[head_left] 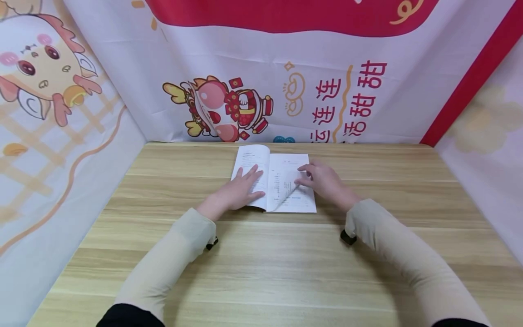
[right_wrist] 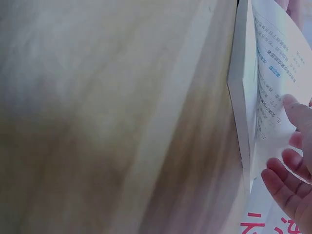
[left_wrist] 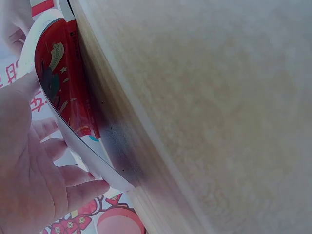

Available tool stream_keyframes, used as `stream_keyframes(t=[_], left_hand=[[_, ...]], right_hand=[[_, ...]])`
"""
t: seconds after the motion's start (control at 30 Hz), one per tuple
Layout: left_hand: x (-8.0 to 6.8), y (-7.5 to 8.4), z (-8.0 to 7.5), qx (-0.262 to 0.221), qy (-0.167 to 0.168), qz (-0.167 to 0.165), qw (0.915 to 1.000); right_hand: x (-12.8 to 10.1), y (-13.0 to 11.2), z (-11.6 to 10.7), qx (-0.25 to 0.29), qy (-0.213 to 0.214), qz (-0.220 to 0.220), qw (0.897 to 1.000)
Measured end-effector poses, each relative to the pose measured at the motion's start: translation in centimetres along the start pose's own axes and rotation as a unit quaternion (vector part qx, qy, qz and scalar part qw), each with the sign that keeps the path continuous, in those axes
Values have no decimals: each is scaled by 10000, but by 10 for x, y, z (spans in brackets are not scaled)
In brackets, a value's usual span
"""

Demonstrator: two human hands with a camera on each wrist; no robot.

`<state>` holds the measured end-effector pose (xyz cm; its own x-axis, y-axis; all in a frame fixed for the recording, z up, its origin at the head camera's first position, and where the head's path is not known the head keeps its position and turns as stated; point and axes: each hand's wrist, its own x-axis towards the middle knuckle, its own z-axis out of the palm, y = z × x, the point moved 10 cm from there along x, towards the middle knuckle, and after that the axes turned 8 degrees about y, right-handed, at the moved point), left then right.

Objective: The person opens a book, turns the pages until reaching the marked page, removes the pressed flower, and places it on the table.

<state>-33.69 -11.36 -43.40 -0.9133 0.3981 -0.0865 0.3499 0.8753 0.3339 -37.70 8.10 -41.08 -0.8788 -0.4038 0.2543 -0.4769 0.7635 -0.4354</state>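
A paperback book [head_left: 286,160] lies open on the wooden table, its printed pages facing up. My left hand [head_left: 237,190] rests on the left-hand page with fingers spread. In the left wrist view its fingers lie along the curved pages, and the red illustrated cover [left_wrist: 73,90] shows underneath. At the book's right side, my right hand [head_left: 326,180] pinches the edge of a page [right_wrist: 279,68] between thumb and fingers. That page bends up from the stack, its lower corner curling toward the spine.
The wooden table [head_left: 278,268] stretches toward me from the book. Behind it hangs a printed cloth backdrop [head_left: 245,50] with a cartoon figure and red characters, close to the book's far edge. More printed cloth [head_left: 102,145] borders the table on the left.
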Motion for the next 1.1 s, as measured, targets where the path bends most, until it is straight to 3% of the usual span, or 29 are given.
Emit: stream_keyframes(t=[0.17,0.43,0.67,1.1], left_hand=[[0,1,-1,-184,57,39,9998],[-1,3,-7,-586,147,58,9982],[1,-7,-11,-1091,380,-374,9926],[1,-6,-15,-754,479,-332,9954]], right_hand=[[-2,-3,9,-4,-189,1,9998],[-2,-20,14,-300,-135,-494,9982],[0,-27,22,-110,-412,-528,9977],[-4,-54,36,55,-757,-915,9929]])
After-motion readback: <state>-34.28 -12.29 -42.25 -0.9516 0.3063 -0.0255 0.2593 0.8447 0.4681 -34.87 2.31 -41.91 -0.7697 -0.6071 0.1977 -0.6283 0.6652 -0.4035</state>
